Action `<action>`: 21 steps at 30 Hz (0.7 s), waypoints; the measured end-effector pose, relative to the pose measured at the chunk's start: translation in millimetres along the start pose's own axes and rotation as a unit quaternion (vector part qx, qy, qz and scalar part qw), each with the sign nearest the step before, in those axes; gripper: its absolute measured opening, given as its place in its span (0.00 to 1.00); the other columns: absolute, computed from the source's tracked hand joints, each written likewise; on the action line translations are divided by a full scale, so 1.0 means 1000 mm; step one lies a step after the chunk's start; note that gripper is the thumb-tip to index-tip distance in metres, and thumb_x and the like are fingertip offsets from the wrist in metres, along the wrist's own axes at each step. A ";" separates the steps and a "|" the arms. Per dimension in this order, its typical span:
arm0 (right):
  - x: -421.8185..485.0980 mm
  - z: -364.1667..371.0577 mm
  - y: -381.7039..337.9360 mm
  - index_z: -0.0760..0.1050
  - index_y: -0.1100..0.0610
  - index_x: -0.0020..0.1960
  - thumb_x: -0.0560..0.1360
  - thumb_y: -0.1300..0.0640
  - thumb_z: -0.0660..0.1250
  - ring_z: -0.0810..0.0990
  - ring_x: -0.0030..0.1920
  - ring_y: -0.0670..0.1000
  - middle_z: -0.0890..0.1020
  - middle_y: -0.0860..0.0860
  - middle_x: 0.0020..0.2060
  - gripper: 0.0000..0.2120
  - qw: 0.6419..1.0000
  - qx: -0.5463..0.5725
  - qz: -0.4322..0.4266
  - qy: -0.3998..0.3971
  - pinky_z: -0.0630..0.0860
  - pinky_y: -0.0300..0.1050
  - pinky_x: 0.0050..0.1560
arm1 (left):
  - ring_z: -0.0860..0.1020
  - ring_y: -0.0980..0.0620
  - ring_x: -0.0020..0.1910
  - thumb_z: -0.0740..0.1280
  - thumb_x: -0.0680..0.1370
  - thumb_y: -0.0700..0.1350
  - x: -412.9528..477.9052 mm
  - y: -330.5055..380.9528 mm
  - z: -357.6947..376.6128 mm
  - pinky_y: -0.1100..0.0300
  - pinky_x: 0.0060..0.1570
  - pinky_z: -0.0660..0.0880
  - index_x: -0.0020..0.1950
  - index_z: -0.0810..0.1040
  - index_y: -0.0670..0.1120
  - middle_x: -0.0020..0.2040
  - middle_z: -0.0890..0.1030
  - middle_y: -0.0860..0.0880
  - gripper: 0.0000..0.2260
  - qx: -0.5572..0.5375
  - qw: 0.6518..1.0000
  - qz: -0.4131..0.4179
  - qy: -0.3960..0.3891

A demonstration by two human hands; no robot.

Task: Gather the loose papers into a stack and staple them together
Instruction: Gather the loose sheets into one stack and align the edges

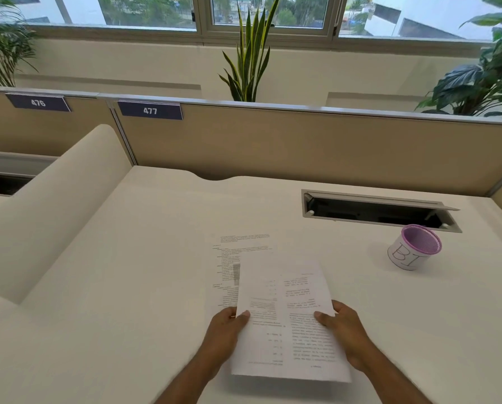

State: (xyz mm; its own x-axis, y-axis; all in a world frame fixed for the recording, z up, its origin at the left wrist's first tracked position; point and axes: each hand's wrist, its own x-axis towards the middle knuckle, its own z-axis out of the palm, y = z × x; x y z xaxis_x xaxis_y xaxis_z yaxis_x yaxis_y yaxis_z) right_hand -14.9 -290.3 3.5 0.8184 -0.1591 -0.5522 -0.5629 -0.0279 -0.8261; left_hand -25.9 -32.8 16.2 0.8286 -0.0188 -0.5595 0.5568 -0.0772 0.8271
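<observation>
A printed paper sheet (287,325) is lifted above the white desk (127,287), its text upside down to me. My left hand (229,330) grips its left edge and my right hand (346,330) grips its right edge, thumbs on top. Under and beyond it, one or two more printed sheets (232,258) lie flat on the desk, partly covered by the held sheet. No stapler is in view.
A purple mesh cup (414,247) wrapped in a white label stands at the right. Behind it is an open cable tray slot (375,212). A beige partition (302,141) closes the desk's far edge, with plants beyond. A cream divider (54,199) rises on the left.
</observation>
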 end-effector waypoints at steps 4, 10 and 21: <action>-0.003 -0.006 0.007 0.78 0.59 0.56 0.75 0.65 0.68 0.86 0.46 0.55 0.86 0.53 0.49 0.10 0.999 -0.034 -0.018 0.029 0.83 0.52 0.48 | 0.82 0.50 0.41 0.69 0.74 0.52 0.037 0.011 -0.025 0.54 0.48 0.80 0.51 0.80 0.48 0.43 0.84 0.49 0.11 0.221 0.959 0.049 0.168; -0.008 -0.010 0.013 0.80 0.59 0.55 0.75 0.65 0.68 0.86 0.46 0.54 0.86 0.53 0.48 0.09 0.997 -0.015 -0.052 0.053 0.80 0.46 0.44 | 0.73 0.42 0.62 0.69 0.68 0.67 0.090 0.048 -0.044 0.47 0.58 0.72 0.64 0.72 0.42 0.62 0.75 0.42 0.36 0.368 0.882 -0.011 0.295; -0.001 -0.022 0.006 0.81 0.57 0.51 0.74 0.67 0.69 0.87 0.39 0.51 0.88 0.50 0.41 0.09 0.995 0.044 -0.074 0.043 0.81 0.40 0.36 | 0.71 0.41 0.64 0.79 0.62 0.57 0.104 0.052 -0.025 0.47 0.59 0.72 0.65 0.67 0.41 0.63 0.72 0.42 0.39 0.328 0.900 -0.076 0.277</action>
State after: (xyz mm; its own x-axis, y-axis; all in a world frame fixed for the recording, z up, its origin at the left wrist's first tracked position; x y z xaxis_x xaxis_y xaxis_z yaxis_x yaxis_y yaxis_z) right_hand -21.7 -311.7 1.6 0.8766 -0.2431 -0.4153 -0.4213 0.0294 -0.9065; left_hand 90.1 -13.9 2.1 0.7492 0.5273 -0.4007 0.6620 -0.6127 0.4316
